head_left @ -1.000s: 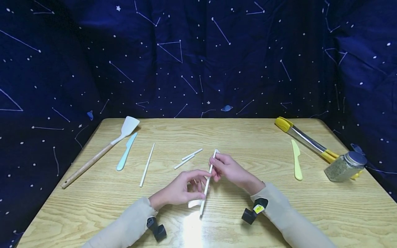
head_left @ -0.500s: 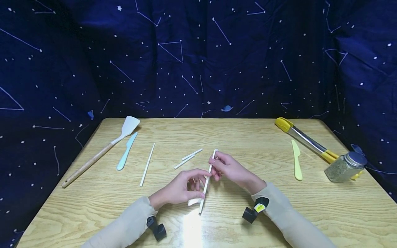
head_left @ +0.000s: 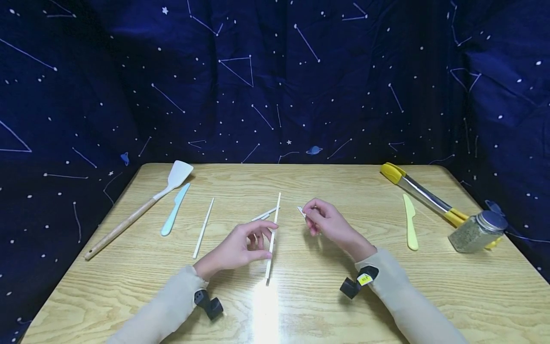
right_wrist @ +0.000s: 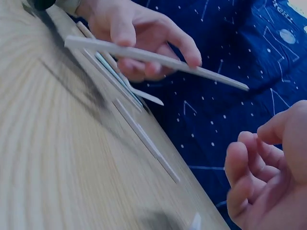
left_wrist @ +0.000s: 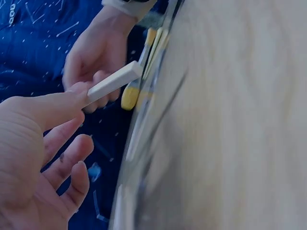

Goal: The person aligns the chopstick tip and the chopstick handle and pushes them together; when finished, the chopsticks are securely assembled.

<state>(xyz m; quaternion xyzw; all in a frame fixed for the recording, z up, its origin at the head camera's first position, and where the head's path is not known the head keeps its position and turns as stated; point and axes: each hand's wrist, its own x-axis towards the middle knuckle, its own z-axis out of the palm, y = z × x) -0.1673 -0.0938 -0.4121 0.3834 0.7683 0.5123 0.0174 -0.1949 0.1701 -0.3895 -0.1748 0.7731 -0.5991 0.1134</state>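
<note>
A white chopstick (head_left: 272, 241) is pinched between the thumb and index finger of my left hand (head_left: 240, 248), raised over the table. In the left wrist view the square thick end of the chopstick (left_wrist: 115, 82) points away from the fingers. Its thin end reaches forward in the head view. My right hand (head_left: 328, 220) hovers to the right, apart from the chopstick, fingers loosely bent. Nothing shows between the fingers of the right hand (right_wrist: 268, 167) in the right wrist view. A small white piece (head_left: 301, 211) is by its fingertips, partly hidden.
Two short white sticks (head_left: 263, 215) lie just behind the held chopstick. Another white chopstick (head_left: 204, 228), a blue knife (head_left: 175, 210) and a white spatula (head_left: 142, 212) lie left. Rightward are a yellow knife (head_left: 410, 222), yellow tongs (head_left: 425, 193) and a glass jar (head_left: 472, 234).
My right hand has let go of the chopstick and moved right. With the chopstick still pinched, my left hand has moved left and slightly away from me.
</note>
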